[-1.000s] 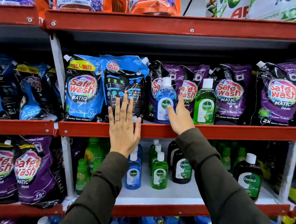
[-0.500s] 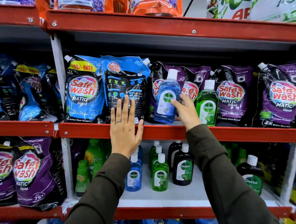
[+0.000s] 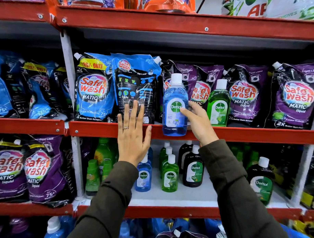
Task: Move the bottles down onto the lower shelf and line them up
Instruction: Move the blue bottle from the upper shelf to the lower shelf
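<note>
My right hand [image 3: 198, 123] grips a blue Dettol bottle [image 3: 174, 105] with a white cap, held in front of the red edge of the upper shelf [image 3: 241, 134], its base overlapping that edge. A green Dettol bottle [image 3: 218, 103] stands on the upper shelf just to the right. My left hand [image 3: 133, 134] lies flat and open against a blue Safe Wash pouch [image 3: 136, 89] and the shelf edge. On the white lower shelf [image 3: 194, 196] stand a blue bottle [image 3: 143, 175], green bottles [image 3: 170, 174] and dark bottles [image 3: 193, 168].
Purple Safe Wash pouches [image 3: 295, 98] fill the upper shelf behind the bottles. Another dark Dettol bottle [image 3: 260, 181] stands at the lower shelf's right. A white upright post [image 3: 67, 62] divides the bays. More pouches [image 3: 35, 168] sit at the lower left.
My right hand has taken hold of the blue bottle, lifted it off the upper shelf and brought it forward over the shelf edge. My left hand has stayed on the pouch.
</note>
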Demonstrator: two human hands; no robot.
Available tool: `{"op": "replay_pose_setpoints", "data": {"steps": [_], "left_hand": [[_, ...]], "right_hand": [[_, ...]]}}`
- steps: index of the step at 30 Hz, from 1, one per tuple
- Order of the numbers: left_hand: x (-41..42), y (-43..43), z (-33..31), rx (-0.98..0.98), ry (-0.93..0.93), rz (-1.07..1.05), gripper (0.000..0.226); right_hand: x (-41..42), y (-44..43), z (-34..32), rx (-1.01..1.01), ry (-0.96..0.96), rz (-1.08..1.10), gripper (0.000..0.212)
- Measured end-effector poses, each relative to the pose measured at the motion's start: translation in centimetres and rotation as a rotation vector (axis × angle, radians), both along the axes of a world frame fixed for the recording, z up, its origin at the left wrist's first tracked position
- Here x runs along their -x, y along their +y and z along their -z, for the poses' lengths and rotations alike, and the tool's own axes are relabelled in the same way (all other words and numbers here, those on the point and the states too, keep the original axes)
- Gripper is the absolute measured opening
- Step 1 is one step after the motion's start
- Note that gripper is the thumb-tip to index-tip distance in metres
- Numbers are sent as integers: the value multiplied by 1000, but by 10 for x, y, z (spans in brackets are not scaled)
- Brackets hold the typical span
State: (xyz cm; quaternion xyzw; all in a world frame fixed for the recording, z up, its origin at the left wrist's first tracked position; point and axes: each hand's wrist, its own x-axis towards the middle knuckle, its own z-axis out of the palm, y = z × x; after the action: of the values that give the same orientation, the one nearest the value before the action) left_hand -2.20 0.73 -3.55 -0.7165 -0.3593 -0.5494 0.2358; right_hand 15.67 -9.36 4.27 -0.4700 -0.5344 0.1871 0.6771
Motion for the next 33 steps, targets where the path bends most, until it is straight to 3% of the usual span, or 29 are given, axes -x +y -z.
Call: {"op": "replay_pose_setpoints", "data": {"steps": [7, 13, 24, 33], "left_hand": [[15, -20, 63, 82, -61, 98, 64], [30, -19, 132, 228, -38, 117, 66], [47, 6, 244, 601, 254, 5, 62], [48, 10, 266, 586, 227, -12, 63]], "right_hand": [[20, -21, 62, -42, -47, 5, 40], [34, -24, 133, 75, -76, -47, 28], [57, 18, 228, 295, -120, 0, 28], [69, 60, 252, 378, 21, 21, 42]]}}
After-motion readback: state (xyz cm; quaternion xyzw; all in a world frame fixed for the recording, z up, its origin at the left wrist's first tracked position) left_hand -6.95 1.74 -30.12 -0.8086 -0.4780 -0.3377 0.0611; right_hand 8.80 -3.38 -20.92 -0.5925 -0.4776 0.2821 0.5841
